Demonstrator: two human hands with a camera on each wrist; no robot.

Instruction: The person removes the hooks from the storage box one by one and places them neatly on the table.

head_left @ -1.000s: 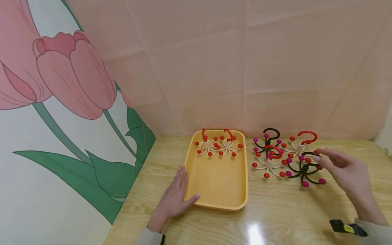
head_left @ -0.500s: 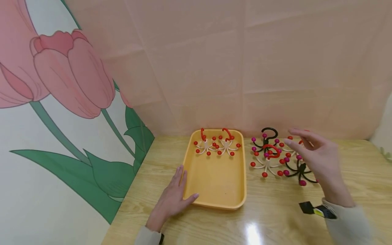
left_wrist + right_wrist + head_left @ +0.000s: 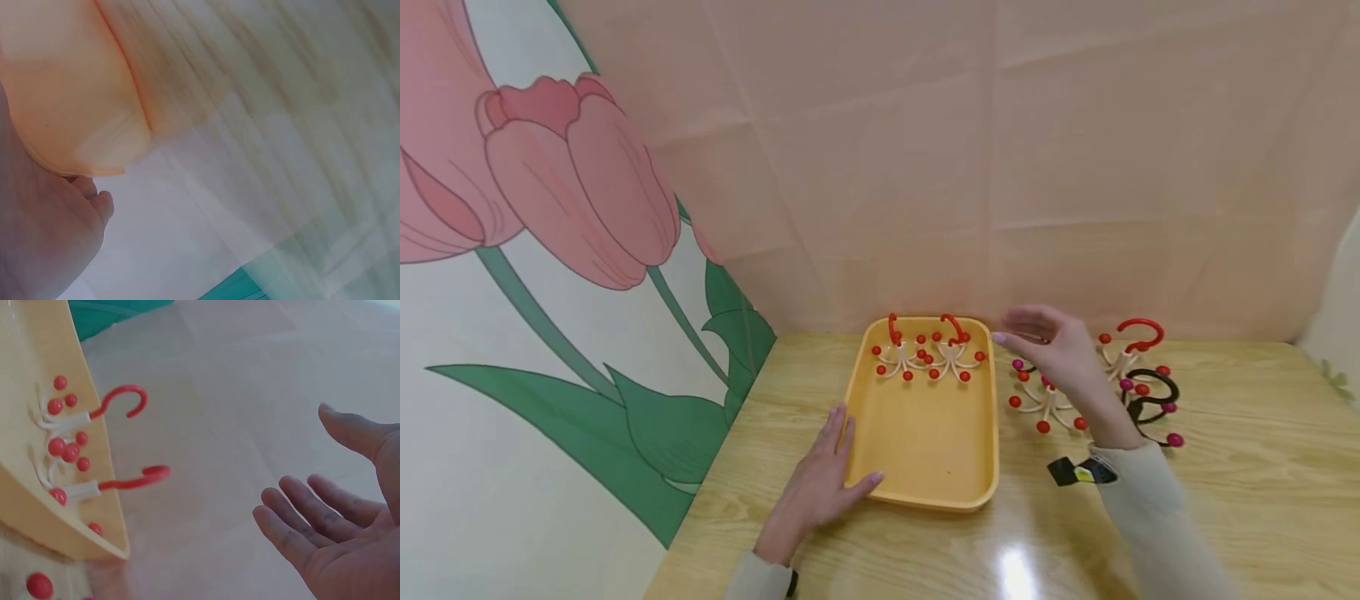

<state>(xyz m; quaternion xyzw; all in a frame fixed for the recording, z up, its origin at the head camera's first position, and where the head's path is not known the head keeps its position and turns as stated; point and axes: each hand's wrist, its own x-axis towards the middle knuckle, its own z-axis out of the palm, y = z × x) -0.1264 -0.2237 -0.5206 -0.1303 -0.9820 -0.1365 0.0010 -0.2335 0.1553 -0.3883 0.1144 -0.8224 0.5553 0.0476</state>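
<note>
In the head view my left hand (image 3: 815, 482) rests at the near left corner of a yellow tray (image 3: 923, 433), fingers straight along its side and thumb over the rim. Two white multi-arm hook hangers (image 3: 952, 357) with red hooks and red ball tips stand at the tray's far end. My right hand (image 3: 1060, 350) hovers just right of the tray, thumb and fingers apart; its palm is bare in the right wrist view. It covers most of a black hook hanger with magenta balls. Below it stands a white hook hanger (image 3: 1048, 400), partly covered by the hand.
Farther right on the wooden table (image 3: 1240, 467) stand another white hook hanger (image 3: 1123, 360) with a red hook and a black hook hanger (image 3: 1138, 408). A pink cloth (image 3: 880, 167) hangs behind the table. A wall with painted tulips (image 3: 565, 183) is on the left.
My right hand has swept left, from beside the front black hook hanger across the group to the tray's right edge. The left hand and the hangers have stayed put.
</note>
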